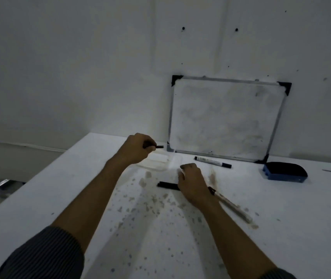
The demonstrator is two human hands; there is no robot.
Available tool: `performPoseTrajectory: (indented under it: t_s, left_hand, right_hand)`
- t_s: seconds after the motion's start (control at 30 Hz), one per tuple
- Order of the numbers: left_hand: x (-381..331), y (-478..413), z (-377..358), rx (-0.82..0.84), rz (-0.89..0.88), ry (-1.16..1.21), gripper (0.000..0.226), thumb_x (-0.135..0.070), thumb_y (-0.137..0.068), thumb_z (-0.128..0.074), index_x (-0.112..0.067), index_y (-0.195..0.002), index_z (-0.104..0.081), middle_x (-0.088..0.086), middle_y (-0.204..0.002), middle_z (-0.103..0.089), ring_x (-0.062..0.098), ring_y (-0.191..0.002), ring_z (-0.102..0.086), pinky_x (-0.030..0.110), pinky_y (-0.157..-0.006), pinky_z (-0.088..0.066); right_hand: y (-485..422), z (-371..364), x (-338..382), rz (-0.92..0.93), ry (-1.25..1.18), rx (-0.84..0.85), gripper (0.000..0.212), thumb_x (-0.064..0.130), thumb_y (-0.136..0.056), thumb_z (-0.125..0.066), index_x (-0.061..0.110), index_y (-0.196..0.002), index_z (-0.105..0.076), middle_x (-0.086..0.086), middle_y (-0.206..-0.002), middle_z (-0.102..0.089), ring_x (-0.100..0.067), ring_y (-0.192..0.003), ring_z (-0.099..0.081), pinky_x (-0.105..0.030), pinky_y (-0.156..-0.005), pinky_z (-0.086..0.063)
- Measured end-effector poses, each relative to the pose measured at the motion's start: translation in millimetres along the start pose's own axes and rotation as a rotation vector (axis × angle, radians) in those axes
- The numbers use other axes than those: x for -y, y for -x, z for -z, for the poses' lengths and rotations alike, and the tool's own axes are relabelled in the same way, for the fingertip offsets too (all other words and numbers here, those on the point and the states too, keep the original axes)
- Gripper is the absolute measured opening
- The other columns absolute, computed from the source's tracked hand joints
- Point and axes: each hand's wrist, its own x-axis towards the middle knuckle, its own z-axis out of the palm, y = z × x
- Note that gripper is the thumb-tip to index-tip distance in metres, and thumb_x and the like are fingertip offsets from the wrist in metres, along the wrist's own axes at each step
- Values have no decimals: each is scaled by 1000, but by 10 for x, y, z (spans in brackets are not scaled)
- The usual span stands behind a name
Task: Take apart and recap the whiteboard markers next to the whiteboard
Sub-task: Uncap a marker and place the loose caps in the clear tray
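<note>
**Loose parts on a stained table: where the recapping could slip**

Between the curled fingers (150, 144) of the left hand (138, 148) sits a small dark piece (159, 147), its tip poking out toward the whiteboard (225, 117); it looks like a marker cap or tip part, though too little shows to be sure. The right hand (192, 186) lies low on the table (39, 198), fingers bent over the near end of a black piece (167, 185) lying flat (whether they actually pinch it or only rest on it, I cannot tell). A pale marker barrel (233, 208) runs out from under the right wrist toward the table's right side.

Farther out, a capped marker (213, 162) lies just in front of the whiteboard's lower edge, with a shallow clear tray (156, 162) near the left hand and a blue eraser (285, 172) to the right.

The risks, as I judge them: the small piece could drop and roll, since the grip on it is shallow. The wrist could nudge the barrel beneath it off line. With parts lying apart, a cap may be pressed onto the wrong body or only half seated. An exposed nib could smear the already blotched surface.
</note>
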Motion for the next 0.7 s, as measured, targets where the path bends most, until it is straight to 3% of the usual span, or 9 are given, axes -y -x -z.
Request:
performPoseTrajectory:
  t_s: [0.1, 0.33, 0.47, 0.7]
  left_hand:
    - [85, -369, -82, 146, -18, -87, 21, -21, -96, -73, -14, -115, -80, 7, -112, -79, 19, -102, -70, 19, -81, -46]
    - [191, -778, -416, 292, 49, -163, 23, -15, -92, -75, -11, -115, -80, 10, -118, -78, 23, -109, -72, 25, -91, -53]
    - [253, -807, -496, 300, 83, -192, 29, -18, -90, -77, -11, -118, -78, 10, -120, -77, 24, -111, -71, 35, -101, -56]
    - [5, -498, -338, 164, -32, -139, 24, -22, -94, -73, -14, -117, -78, 5, -116, -78, 19, -108, -70, 36, -97, -57]
  right_hand:
    - [-7, -104, -46, 11, -77, -122, 35, 20, -106, -45, 4, -134, -59, -12, -134, -58, -28, -125, -52, -28, -104, -37]
    - [-73, -76, -135, -20, -224, -191, 30, 25, -106, -49, 10, -125, -67, -5, -123, -68, -20, -115, -62, -21, -96, -41]
    - [-88, -111, -160, -7, -238, -196, 28, 22, -104, -54, 9, -126, -66, -5, -123, -68, -19, -116, -62, -24, -98, -44]
    - [-79, 5, -4, -87, -211, -133, 27, 16, -105, -49, 7, -118, -70, -10, -122, -68, -24, -113, -63, -22, -93, -43]
